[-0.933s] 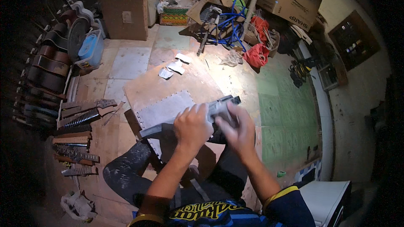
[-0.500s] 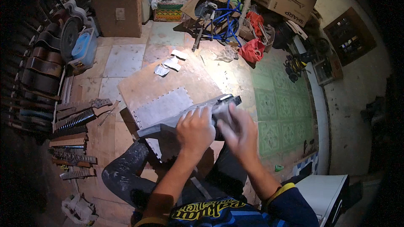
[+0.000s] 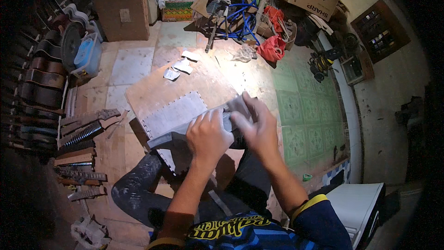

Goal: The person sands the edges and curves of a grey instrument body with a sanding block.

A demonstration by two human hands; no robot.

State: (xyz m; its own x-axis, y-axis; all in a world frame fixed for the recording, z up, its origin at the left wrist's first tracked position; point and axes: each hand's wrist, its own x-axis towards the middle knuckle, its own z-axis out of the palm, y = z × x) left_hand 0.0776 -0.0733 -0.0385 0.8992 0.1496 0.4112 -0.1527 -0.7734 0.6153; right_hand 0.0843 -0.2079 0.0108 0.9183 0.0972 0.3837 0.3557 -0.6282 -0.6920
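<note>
A long, dusty grey piece (image 3: 162,140) lies slantwise across my lap; I cannot make out its exact kind. My left hand (image 3: 209,135) is closed over its middle, fingers wrapped across the top. At its right end, my right hand (image 3: 260,122) pinches a folded grey sheet (image 3: 238,105) that looks like sandpaper, pressed close to the piece. Fingers and sheet cover most of that end. Beneath lie a pale foam mat (image 3: 178,111) with jigsaw edges and a wooden board (image 3: 150,85). Torn paper pieces (image 3: 183,66) rest on the board's far part.
Several guitar necks (image 3: 85,134) lie on the floor at left, beside a rack of curved guitar-body parts (image 3: 44,71). Farther off are a clear plastic tub (image 3: 90,58), a blue hose (image 3: 243,16), a red bag (image 3: 272,48) and cardboard boxes (image 3: 121,14). A white appliance (image 3: 356,208) stands near right.
My right hand with the grey sheet has moved slightly up and left along the piece's end. My left hand keeps its grip. The whole view has shifted a little.
</note>
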